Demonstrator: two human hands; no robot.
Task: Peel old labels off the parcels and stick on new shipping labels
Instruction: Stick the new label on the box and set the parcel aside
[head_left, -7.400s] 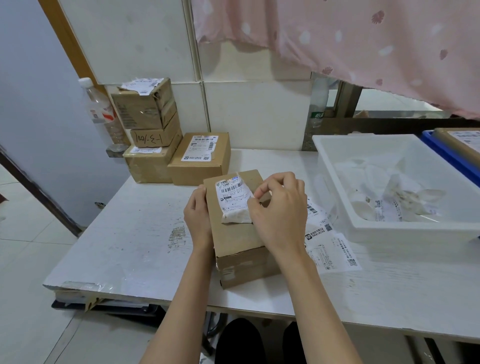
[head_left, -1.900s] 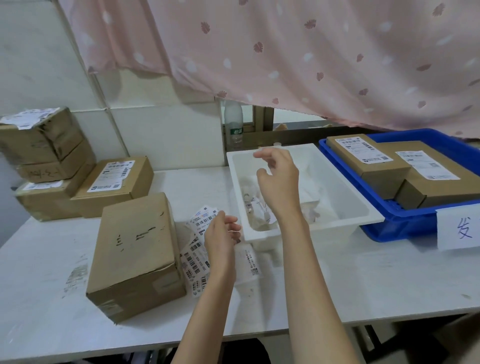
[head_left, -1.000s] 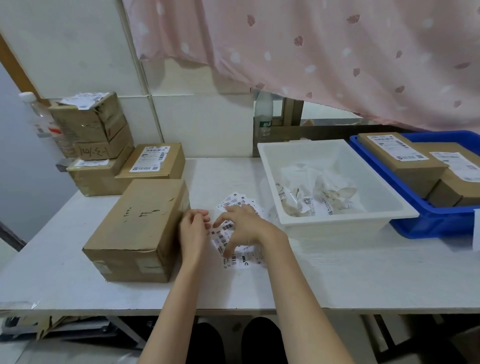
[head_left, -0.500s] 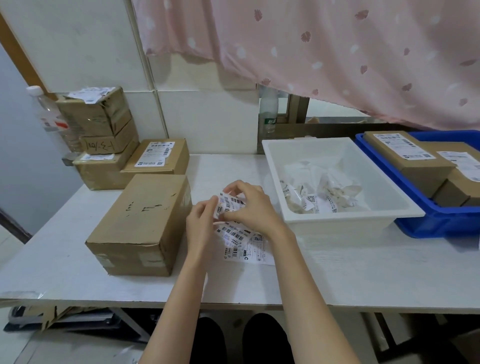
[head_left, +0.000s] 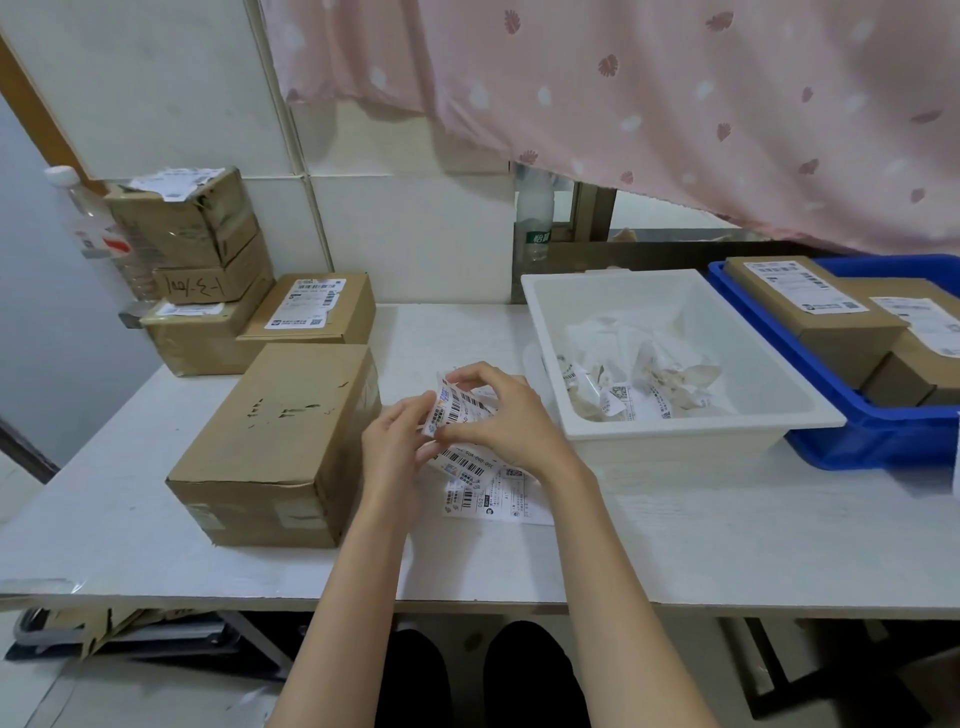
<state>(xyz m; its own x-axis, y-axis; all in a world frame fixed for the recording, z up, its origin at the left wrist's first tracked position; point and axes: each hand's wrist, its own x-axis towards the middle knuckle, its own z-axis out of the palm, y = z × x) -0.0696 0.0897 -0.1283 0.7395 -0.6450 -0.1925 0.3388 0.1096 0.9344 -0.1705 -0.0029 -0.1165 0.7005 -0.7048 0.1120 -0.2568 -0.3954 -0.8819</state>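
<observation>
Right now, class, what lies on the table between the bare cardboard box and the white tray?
In the head view, both hands hold a label above loose labels, between box and tray.

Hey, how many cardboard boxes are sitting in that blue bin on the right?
3 visible in the blue bin: a labelled box at the back left, a labelled one beside it at the frame edge, and a small one in front. More may be hidden beyond the frame.

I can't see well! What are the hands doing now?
Left hand: pinching the new label.
Right hand: gripping the same label.
</observation>
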